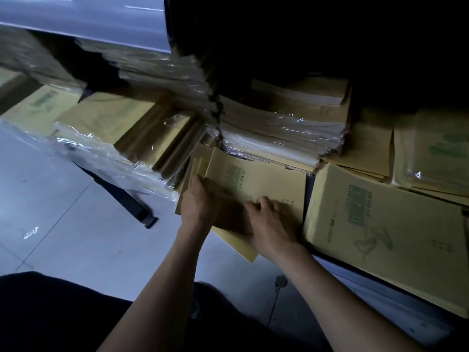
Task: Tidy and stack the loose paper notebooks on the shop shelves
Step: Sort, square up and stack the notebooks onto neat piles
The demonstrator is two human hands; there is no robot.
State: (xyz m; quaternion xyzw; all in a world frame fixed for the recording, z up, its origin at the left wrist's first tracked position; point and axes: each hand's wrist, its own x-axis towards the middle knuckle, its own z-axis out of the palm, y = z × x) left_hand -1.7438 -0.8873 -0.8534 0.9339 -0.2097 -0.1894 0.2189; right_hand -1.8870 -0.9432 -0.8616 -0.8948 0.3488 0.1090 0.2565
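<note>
A small stack of loose yellow notebooks (264, 179) with green print juts out over the front edge of a low shelf. My left hand (196, 201) grips the stack's left edge, fingers curled round it. My right hand (269, 222) lies on the top cover, its fingers bent over the near part of the stack. A tall pile of plastic-wrapped notebooks (281, 133) stands directly behind the loose stack. Another loose yellow notebook stack (380, 229) lies to the right, overhanging the shelf.
More wrapped bundles (132, 130) lie on the left of the shelf, with loose plastic film (83, 151) hanging over the edge. Further notebooks (436, 153) sit at the far right. A pale upper shelf edge (88, 19) runs overhead. Grey tiled floor (63, 237) lies below.
</note>
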